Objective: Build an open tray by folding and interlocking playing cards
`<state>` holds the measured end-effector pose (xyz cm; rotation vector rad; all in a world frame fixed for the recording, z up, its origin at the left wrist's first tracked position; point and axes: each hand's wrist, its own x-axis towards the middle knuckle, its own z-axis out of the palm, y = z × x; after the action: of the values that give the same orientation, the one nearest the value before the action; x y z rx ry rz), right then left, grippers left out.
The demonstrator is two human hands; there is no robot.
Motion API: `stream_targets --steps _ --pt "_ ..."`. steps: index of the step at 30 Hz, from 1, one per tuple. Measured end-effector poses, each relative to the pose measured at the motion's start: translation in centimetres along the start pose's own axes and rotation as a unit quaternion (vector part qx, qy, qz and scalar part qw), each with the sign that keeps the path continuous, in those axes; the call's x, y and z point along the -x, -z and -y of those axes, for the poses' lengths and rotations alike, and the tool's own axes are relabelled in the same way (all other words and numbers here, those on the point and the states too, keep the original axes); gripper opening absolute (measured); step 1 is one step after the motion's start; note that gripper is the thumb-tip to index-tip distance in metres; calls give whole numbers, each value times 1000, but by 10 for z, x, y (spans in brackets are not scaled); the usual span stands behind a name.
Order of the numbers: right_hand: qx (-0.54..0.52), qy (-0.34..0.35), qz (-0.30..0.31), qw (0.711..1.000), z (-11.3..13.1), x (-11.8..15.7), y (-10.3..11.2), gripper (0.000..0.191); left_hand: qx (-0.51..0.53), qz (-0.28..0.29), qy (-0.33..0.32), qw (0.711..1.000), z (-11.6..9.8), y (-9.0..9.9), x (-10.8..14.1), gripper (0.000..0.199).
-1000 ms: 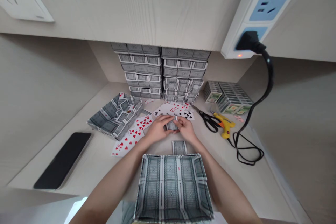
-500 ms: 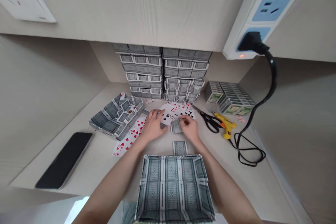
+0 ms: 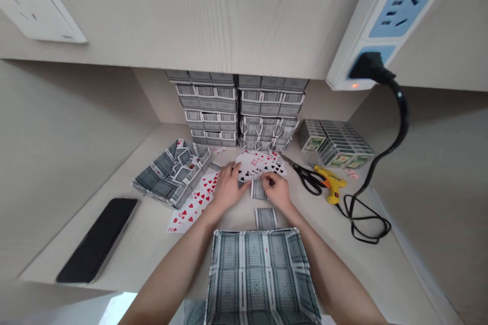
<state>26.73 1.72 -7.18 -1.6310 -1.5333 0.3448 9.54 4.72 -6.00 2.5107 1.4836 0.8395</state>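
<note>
My right hand (image 3: 277, 190) has its fingers curled in a pinch at the right edge of a grey-backed playing card (image 3: 258, 190). To its left, my left hand (image 3: 229, 187) lies on the table with fingers stretched and thumb apart, nearest to the same card and partly over other cards. Beyond both hands, face-up cards (image 3: 253, 165) with black clubs and red suits lie spread out. Another grey-backed card (image 3: 266, 219) rests closer to me. Between my forearms stands an open box built from playing cards (image 3: 259, 254).
A card tray (image 3: 158, 183) with folded cards inside stands left, beside red heart cards (image 3: 190, 210) and a black phone (image 3: 97, 240). Stacked card boxes (image 3: 213, 99) rise behind. Black scissors (image 3: 310, 179), a yellow glue gun (image 3: 333, 185), its cable and packed decks (image 3: 339, 142) are at right.
The view has tilted slightly, so everything sits a little lower and to the right. Both hands stay at nearly the same place by the card.
</note>
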Motion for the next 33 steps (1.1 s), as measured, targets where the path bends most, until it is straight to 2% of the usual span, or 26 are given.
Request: stream_targets --steps 6,16,23,33 --pt "13 14 15 1000 2 2 2 19 -8 -15 24 1000 0 -4 1 57" --pt "29 28 36 999 3 4 1 19 23 -22 34 999 -3 7 3 53" --pt "45 39 50 997 6 3 0 18 43 -29 4 999 -7 14 1 55" --pt "72 43 52 995 8 2 -1 19 48 -24 -1 999 -5 14 0 55"
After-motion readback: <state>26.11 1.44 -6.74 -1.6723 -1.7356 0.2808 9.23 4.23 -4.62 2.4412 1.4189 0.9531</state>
